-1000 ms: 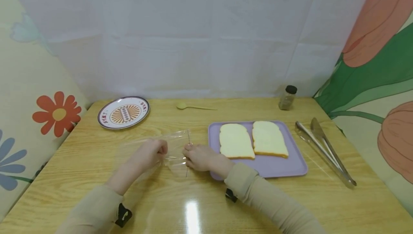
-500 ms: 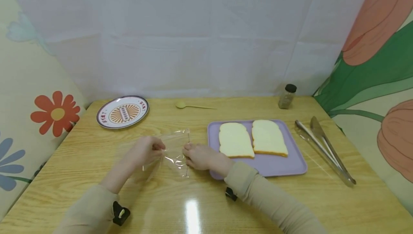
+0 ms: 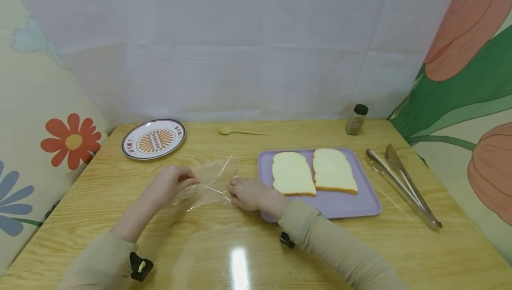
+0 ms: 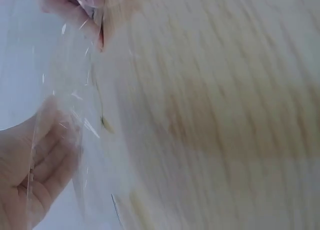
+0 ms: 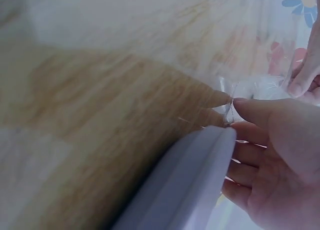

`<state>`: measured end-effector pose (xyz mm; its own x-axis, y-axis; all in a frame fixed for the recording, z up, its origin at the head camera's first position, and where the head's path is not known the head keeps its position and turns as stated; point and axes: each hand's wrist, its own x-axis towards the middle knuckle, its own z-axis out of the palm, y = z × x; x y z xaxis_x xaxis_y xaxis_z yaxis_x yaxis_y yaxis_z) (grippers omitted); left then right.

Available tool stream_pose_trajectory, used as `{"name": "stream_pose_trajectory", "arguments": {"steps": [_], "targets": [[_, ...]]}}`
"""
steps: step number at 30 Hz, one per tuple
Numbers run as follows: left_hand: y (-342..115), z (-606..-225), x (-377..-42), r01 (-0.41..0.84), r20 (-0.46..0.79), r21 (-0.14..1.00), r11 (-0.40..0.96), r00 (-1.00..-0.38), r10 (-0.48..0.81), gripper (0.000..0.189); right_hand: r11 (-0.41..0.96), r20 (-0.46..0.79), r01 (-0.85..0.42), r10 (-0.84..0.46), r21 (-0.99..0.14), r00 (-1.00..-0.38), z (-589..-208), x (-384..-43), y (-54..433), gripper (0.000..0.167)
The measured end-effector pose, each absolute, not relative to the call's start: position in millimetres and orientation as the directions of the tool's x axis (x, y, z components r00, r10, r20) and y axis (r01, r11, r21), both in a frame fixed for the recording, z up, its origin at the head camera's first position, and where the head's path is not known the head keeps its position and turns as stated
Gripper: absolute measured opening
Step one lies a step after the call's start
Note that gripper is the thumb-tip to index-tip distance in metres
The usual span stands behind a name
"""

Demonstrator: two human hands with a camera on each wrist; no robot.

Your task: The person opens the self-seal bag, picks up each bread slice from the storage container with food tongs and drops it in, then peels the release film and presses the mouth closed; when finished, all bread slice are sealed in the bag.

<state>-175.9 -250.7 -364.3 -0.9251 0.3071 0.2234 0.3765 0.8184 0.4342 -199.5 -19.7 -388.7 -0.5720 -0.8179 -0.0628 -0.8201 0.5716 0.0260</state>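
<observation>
A crinkled sheet of clear plastic film [image 3: 214,176] stretches between my two hands, left of the tray. My left hand [image 3: 174,182] pinches its left part, thumb and index finger together. At the film's right edge, my right hand [image 3: 249,194] pinches it close to the table, beside the tray's left rim. The right wrist view shows the thumb and index finger [image 5: 250,109] meeting at that edge. In the left wrist view the film [image 4: 75,84] passes in front of my left hand [image 4: 42,165].
Two bread slices [image 3: 293,173] lie on a purple tray [image 3: 344,210] under my right forearm. Metal tongs [image 3: 408,187] rest to its right. Along the back are a printed plate [image 3: 154,139], a yellow spoon [image 3: 240,132] and a black-capped jar [image 3: 356,121], in front of a white cloth.
My left hand has moved left, away from the right hand, drawing the film with it; its folds have shifted. The right hand stays in place at the film's edge.
</observation>
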Motion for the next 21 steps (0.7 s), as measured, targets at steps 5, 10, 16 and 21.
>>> {"name": "stream_pose_trajectory", "arguments": {"steps": [5, 10, 16, 21], "targets": [[-251.6, -367.1, -175.1, 0.448, 0.309, 0.351, 0.822, -0.884, 0.350, 0.009, 0.564, -0.025, -0.826, -0.825, 0.015, -0.564, -390.2, -200.7, -20.2, 0.014], [-250.2, -369.4, -174.4, 0.504, 0.327, 0.281, 0.817, -0.851, 0.412, 0.009, 0.571, -0.017, -0.820, -0.821, -0.038, -0.571, -390.3, -203.1, -21.8, 0.028], [-250.1, -372.2, -174.4, 0.509, 0.330, 0.245, 0.825, -0.844, 0.422, 0.011, 0.580, -0.049, -0.812, -0.815, -0.066, -0.578, -390.0, -207.0, -23.6, 0.056], [-250.1, -375.4, -175.4, 0.554, 0.403, 0.244, 0.796, -0.804, 0.436, 0.011, 0.544, -0.011, -0.830, -0.837, -0.121, -0.547, -388.8, -211.0, -27.2, 0.056]]}}
